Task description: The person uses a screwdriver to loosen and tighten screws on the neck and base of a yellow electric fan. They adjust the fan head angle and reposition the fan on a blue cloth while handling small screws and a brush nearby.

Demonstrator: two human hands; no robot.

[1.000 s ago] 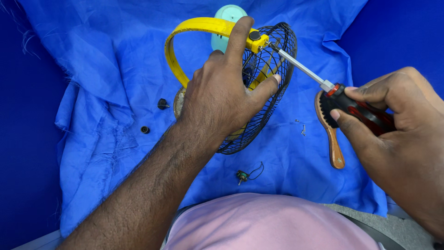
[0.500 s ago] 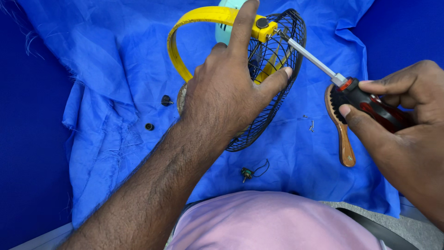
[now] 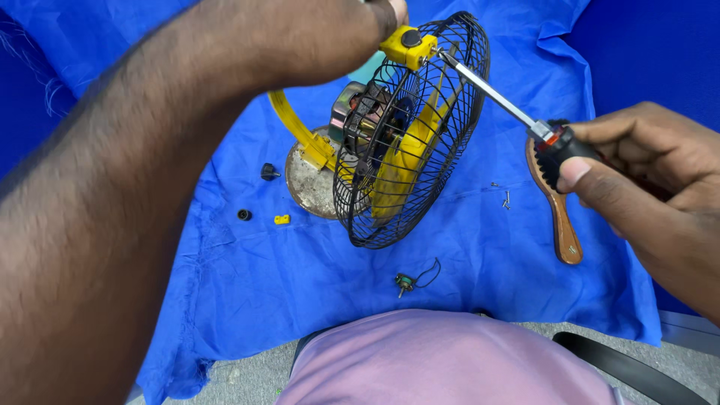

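A small fan with a black wire cage (image 3: 420, 172), yellow blades and a yellow stand arm (image 3: 300, 135) stands tilted on a blue cloth (image 3: 247, 285). A yellow clamp block (image 3: 409, 45) sits on the cage's top rim. My left hand (image 3: 352, 26), partly cut off by the top edge, grips the fan at that block, and my forearm fills the left side. My right hand (image 3: 652, 180) holds a black-handled screwdriver (image 3: 495, 94) whose tip is set against the yellow block.
A wooden-handled brush (image 3: 561, 225) lies under my right hand. On the cloth lie a black knob (image 3: 268, 172), a black ring (image 3: 244, 215), a tiny yellow piece (image 3: 281, 220), loose screws (image 3: 506, 199) and a small switch with a wire (image 3: 409, 281).
My left hand has lifted off the cage's face to its top rim, uncovering the motor and blades. The screwdriver stays on the yellow block.
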